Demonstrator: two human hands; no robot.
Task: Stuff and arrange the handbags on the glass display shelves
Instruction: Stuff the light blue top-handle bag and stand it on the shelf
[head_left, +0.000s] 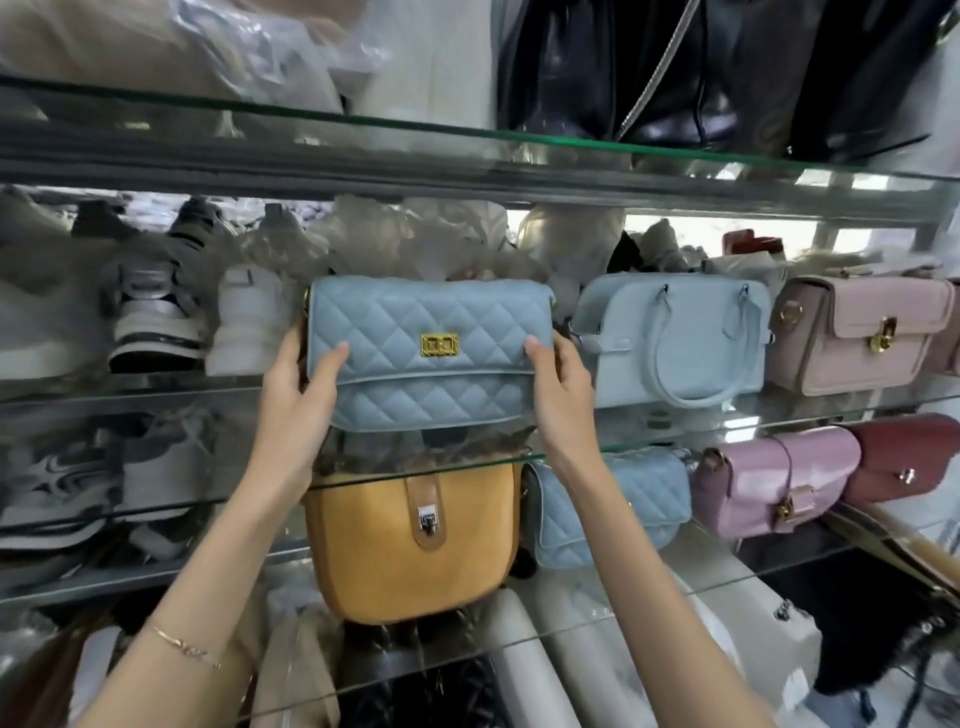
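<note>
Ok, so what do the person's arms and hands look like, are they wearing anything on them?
Both forearms are bare, with no sleeves in view. The left hand and right hand wear no gloves, and no rings or watch show. The only item worn is a thin gold chain bracelet on the left wrist.

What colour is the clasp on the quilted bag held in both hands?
Gold, on the light blue quilted bag; the clasp shows clearly in the head view.

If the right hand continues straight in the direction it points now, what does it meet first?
The right hand grips the quilted blue bag, so that is first. Beyond it, probably the crumpled clear wrapping at the shelf's back, though depth is unclear.
</note>
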